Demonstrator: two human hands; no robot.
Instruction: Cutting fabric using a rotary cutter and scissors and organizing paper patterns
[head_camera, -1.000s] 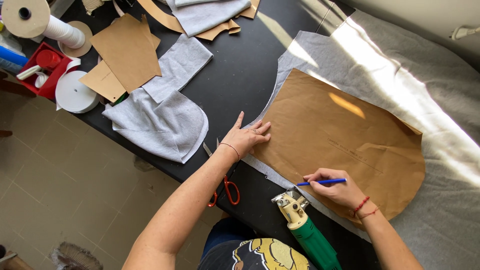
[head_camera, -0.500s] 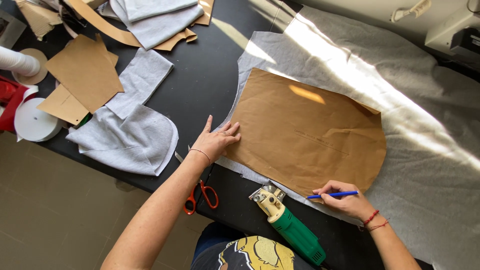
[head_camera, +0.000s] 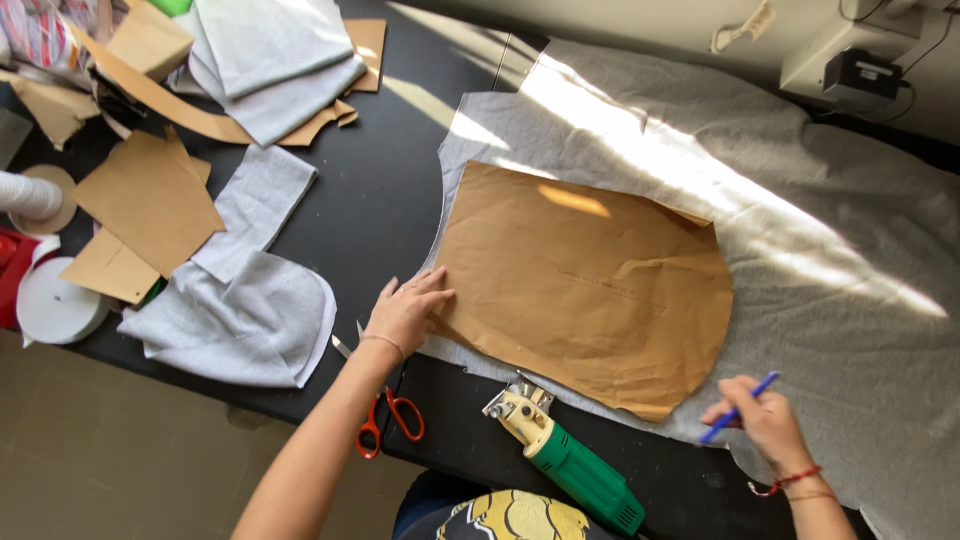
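Note:
A large brown paper pattern (head_camera: 585, 285) lies flat on grey fabric (head_camera: 840, 250) spread over a black table (head_camera: 370, 205). My left hand (head_camera: 408, 310) presses flat on the pattern's left edge, fingers spread. My right hand (head_camera: 765, 425) holds a blue pen (head_camera: 738, 408) with its tip on the fabric at the pattern's lower right corner. A red thread bracelet sits on that wrist.
Red-handled scissors (head_camera: 385, 415) and a green electric cutter (head_camera: 565, 460) lie at the table's near edge. Cut grey pieces (head_camera: 240, 315) and brown paper shapes (head_camera: 145, 200) cover the left. White tape rolls (head_camera: 55, 305) sit far left. A machine (head_camera: 850, 60) stands at the back right.
My right hand has slid the pen rightward along the pattern's lower edge to its right corner. My left hand stays pressed on the left edge. The view has shifted to the right.

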